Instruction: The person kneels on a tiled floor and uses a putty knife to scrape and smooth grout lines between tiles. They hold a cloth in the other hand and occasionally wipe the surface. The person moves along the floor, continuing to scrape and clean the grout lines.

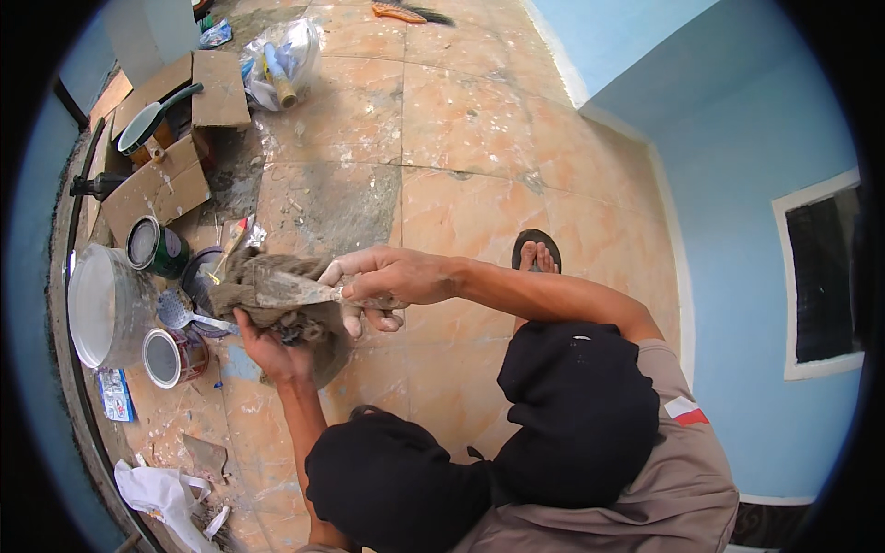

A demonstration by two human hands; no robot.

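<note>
The scraper [293, 288] was located in front of the person, to the left of centre, above the tiled floor [470, 217]. The right hand [406, 274] was clamped on the scraper at its narrow end, with the wide end of the blade directed left, over the rag [261, 266]. The left hand [275, 352] was cupped around the underside of the rag, its thumb on the near edge; several of its fingers were hidden by the cloth. The step in hand was judged to be wiping residue off the blade, whose face carried pale smears. The next move called for a firm right grip, the blade laid flat to the cloth, and a stroke along its length with the edge kept clear of the left palm. A clean fold of the rag would probably have been needed for the second face. The rag overlapped the pail [194, 278] in the view; contact between them could not be told. The brush [232, 241] stood tilted at the pail. The slotted spoon [173, 309], the green can [170, 253] and the red can [191, 353] were grouped near the pail.
</note>
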